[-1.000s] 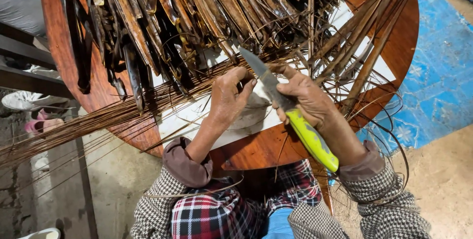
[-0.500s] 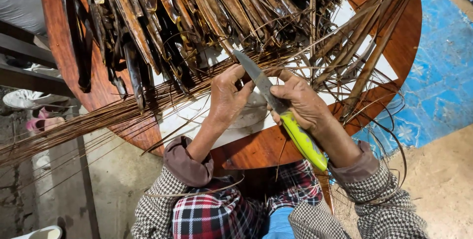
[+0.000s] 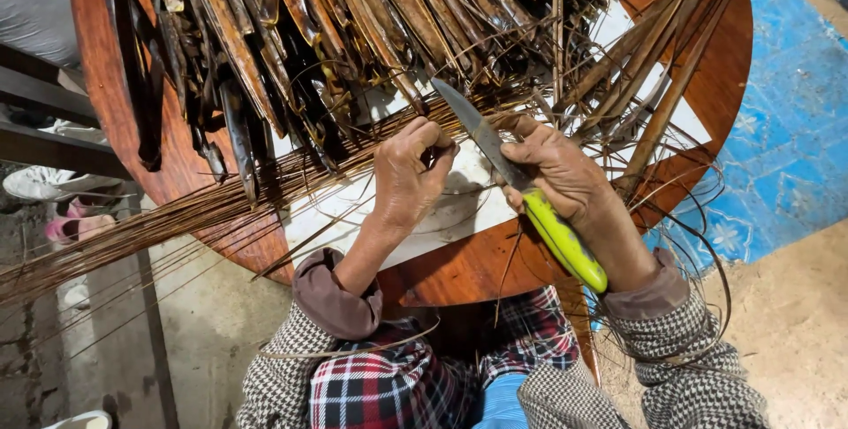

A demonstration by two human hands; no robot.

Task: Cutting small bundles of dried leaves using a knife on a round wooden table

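Knife (image 3: 521, 190) in the right hand (image 3: 561, 173), fingers closed round its yellow-green handle, blade pointing up-left over the round table (image 3: 707, 67). The left hand (image 3: 406, 177) pinches thin brown leaf ribs (image 3: 177, 217) just beside the blade. Dry leaves (image 3: 336, 31) pile beyond.

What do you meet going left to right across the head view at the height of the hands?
Bundle of thin brown strips → left hand pinching strips → knife → right hand gripping its yellow handle → round wooden table's edge → blue mat.
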